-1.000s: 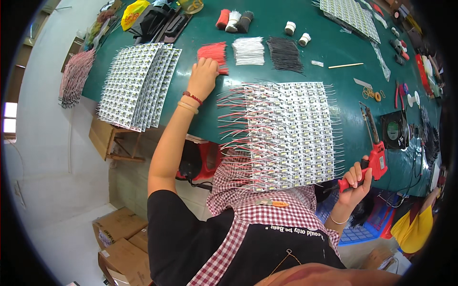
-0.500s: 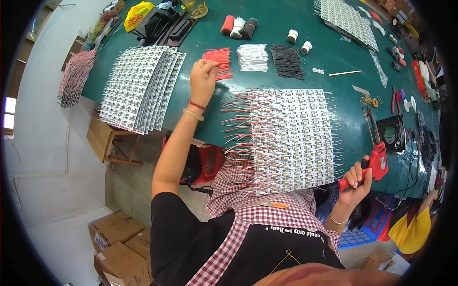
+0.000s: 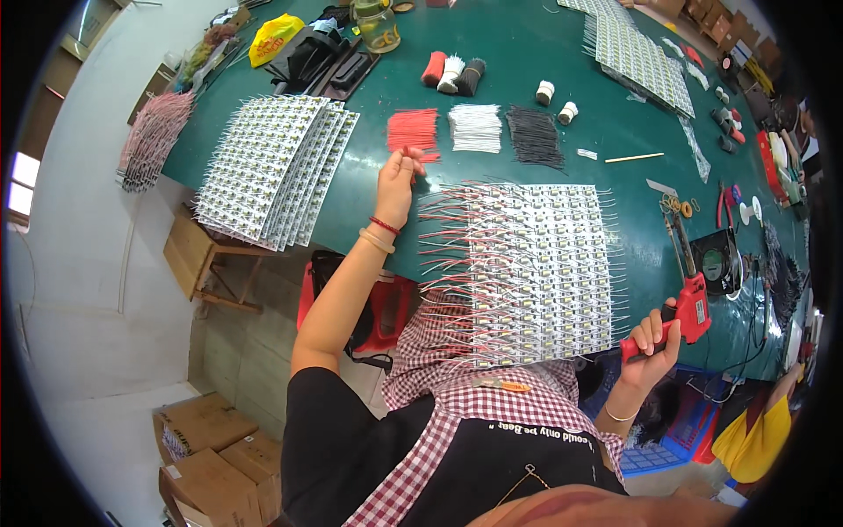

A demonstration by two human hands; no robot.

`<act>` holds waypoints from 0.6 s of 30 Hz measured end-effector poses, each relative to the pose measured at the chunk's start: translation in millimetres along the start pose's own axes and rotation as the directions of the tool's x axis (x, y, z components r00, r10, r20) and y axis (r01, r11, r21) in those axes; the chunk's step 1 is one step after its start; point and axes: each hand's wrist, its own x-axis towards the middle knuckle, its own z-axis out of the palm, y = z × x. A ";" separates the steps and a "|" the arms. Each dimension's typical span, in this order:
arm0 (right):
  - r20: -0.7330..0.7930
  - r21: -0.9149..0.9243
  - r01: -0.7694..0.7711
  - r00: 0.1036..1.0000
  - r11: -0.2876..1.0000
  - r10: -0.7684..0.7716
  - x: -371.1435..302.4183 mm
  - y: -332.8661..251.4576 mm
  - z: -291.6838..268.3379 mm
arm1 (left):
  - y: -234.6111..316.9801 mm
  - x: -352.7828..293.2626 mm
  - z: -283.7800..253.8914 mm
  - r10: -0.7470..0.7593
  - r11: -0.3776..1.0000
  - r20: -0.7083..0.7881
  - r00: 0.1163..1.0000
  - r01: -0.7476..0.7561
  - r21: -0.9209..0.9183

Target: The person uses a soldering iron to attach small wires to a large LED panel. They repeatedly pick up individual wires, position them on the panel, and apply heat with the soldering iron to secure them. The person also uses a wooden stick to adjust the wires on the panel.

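My right hand (image 3: 652, 347) grips the handle of a red soldering gun (image 3: 694, 309), its tip pointing up and away over the table. My left hand (image 3: 398, 186) is closed in a pinch just below a bundle of red wires (image 3: 411, 130). A bit of red shows at its fingertips, apparently a red wire. Between my hands a panel of white circuit boards (image 3: 544, 272) lies at the near table edge, reaching over my lap. Red and dark wires (image 3: 448, 233) stick out along its left side, and thin dark leads along its right.
White wires (image 3: 475, 128) and black wires (image 3: 536, 138) lie beside the red ones. A stack of similar panels (image 3: 263, 171) stands at left. At right are a wooden stick (image 3: 634, 158), a coil of solder (image 3: 687, 208) and a black square fan (image 3: 716, 262). Cardboard boxes (image 3: 211, 487) sit on the floor.
My left hand has drawn back from the red wires toward the panel, its fingers still pinched. My right hand keeps hold of the soldering gun. The whole view has shifted slightly.
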 end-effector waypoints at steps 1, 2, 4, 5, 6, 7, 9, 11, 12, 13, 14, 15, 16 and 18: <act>-0.006 -0.005 -0.001 1.000 1.000 0.001 -1.2 -4.4 3.3 | 2.5 -3.9 -0.3 0.006 0.999 0.023 1.000 -0.007 0.032; -0.013 -0.012 0.005 1.000 1.000 -0.006 -1.8 -5.7 3.6 | 18.3 -8.4 11.8 0.038 0.991 0.072 0.997 -0.046 0.123; -0.024 -0.046 0.029 0.999 0.999 -0.030 -0.7 -7.3 3.1 | 68.2 -28.5 59.3 0.144 0.920 0.243 0.959 -0.220 0.323; -0.026 -0.070 0.043 0.999 0.997 -0.045 0.1 -9.0 2.2 | 94.3 -44.1 88.0 0.169 0.931 0.382 0.908 -0.275 0.241; -0.030 -0.101 0.048 0.998 0.994 -0.051 1.5 -10.8 2.9 | 114.5 -61.4 112.4 0.046 0.938 0.580 0.813 -0.235 0.256; -0.027 -0.111 0.036 0.999 0.993 -0.039 4.1 -12.6 2.7 | 138.7 -85.9 140.3 0.069 0.980 0.751 0.656 -0.187 0.073; -0.017 -0.117 0.014 1.000 0.993 -0.016 6.4 -15.3 3.8 | 175.7 -142.7 191.5 0.047 0.987 0.957 0.285 0.132 -0.088; 0.004 -0.124 -0.025 1.000 0.992 0.026 10.0 -10.7 12.6 | 164.9 -202.4 233.6 0.234 0.968 0.969 0.075 0.072 -0.239; 0.014 -0.134 -0.033 0.999 0.990 0.035 10.4 -11.2 14.0 | 158.2 -223.3 248.3 0.263 0.960 0.964 -0.025 0.106 -0.259; 0.013 -0.151 -0.035 0.999 0.988 0.038 9.2 -12.5 14.0 | 158.1 -229.6 258.8 0.279 0.959 0.955 -0.101 0.082 -0.272; 0.019 -0.168 -0.024 0.999 0.986 0.028 7.2 -15.5 14.2 | 160.4 -234.4 267.5 0.291 0.957 0.941 -0.175 0.062 -0.284; 0.026 -0.185 -0.014 0.999 0.983 0.019 5.1 -18.8 14.4 | 162.5 -239.8 276.6 0.299 0.954 0.921 -0.248 0.042 -0.298; 0.035 -0.194 -0.006 0.999 0.981 0.013 3.6 -19.6 14.2 | 162.1 -247.2 285.6 0.282 0.959 0.935 -0.216 0.058 -0.276; 0.018 -0.237 0.004 1.000 0.971 0.000 1.1 -23.8 9.8 | 162.3 -258.0 301.1 0.239 0.970 0.958 -0.160 0.089 -0.227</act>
